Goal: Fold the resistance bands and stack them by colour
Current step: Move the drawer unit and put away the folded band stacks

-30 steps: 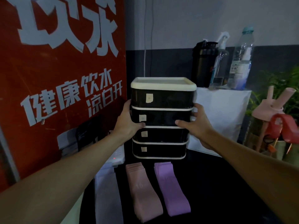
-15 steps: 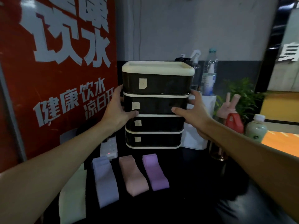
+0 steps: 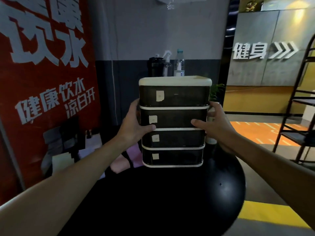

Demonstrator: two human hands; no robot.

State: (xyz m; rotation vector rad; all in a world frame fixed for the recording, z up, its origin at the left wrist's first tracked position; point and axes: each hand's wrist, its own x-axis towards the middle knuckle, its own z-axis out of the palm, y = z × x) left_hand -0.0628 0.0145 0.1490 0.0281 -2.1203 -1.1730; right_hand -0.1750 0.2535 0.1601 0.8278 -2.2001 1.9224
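A small dark drawer unit with a cream top and several labelled drawers is held up over the black round table. My left hand grips its left side, thumb on the front. My right hand grips its right side the same way. Behind my left forearm, folded bands lie on the table: a purple band and a pink band show in part. The other bands are hidden by my arm.
A red banner stands along the left. A dark bottle, a spray bottle and a water bottle stand behind the unit. A metal rack is at the right. The table's edge curves at the right.
The drawer unit has moved right and towards me in both hands. The view has swung right, so the row of folded bands is now mostly behind my left arm.
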